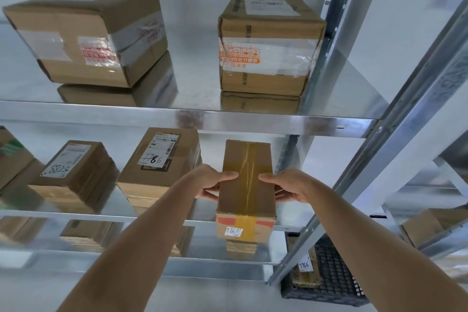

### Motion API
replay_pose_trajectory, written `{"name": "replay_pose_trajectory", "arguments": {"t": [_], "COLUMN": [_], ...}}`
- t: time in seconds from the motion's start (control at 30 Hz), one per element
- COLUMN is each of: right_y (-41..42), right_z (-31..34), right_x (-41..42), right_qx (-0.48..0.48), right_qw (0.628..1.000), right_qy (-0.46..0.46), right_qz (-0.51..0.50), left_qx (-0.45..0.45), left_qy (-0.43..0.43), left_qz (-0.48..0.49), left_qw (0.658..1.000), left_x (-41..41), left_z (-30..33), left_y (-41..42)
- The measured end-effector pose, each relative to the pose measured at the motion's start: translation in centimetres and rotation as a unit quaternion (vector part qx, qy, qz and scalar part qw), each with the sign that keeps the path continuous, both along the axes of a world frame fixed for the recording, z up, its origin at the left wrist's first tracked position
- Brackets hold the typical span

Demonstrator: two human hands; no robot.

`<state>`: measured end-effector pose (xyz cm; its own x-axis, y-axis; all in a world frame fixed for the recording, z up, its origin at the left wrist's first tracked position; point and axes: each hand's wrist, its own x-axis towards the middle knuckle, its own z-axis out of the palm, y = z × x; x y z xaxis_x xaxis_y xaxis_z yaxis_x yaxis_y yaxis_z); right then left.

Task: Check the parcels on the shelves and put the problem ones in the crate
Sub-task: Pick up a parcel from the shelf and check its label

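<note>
A long narrow cardboard parcel point(247, 185) with yellow tape along its top lies on the middle shelf point(114, 214), its near end jutting past the shelf's front edge. My left hand point(212, 181) grips its left side, thumb on top and fingers along the side. My right hand point(286, 186) grips the right side the same way. A small white label reading 5917 is on the parcel's near end. The black plastic crate point(331, 284) stands on the floor at lower right, behind the shelf post, with a parcel labelled 7786 point(305, 271) inside it.
Two taped parcels sit on the upper shelf, one at the left point(88, 35) and one at the right point(268, 45). On the middle shelf are parcels marked 7786 point(159, 162) and 57288 point(73, 172). Metal shelf posts point(354, 159) run diagonally at the right.
</note>
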<state>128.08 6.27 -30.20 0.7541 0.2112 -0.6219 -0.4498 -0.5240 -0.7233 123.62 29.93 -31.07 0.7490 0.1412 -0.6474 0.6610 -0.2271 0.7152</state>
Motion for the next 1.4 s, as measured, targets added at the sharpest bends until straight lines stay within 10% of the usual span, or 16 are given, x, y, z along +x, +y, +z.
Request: {"name": "replay_pose_trajectory", "arguments": {"t": [0.73, 1.0, 1.4], "right_y": [-2.6, -2.2, -1.6], "right_z": [-0.1, -0.9, -1.8], "right_x": [-2.4, -1.7, -0.2], "right_qx": [0.007, 0.012, 0.014], "right_qw": [0.995, 0.991, 0.997], "right_qy": [-0.067, -0.090, -0.018], "right_qz": [-0.074, -0.095, -0.079], "left_qx": [-0.234, -0.054, -0.034], "left_qy": [-0.016, -0.077, 0.028], "left_qz": [0.109, 0.093, -0.003], "left_qw": [0.966, 0.991, 0.999], "left_x": [-0.8, -1.1, -0.8], "left_z": [-7.8, -3.5, -2.9], "left_y": [-0.7, -0.8, 0.6]}}
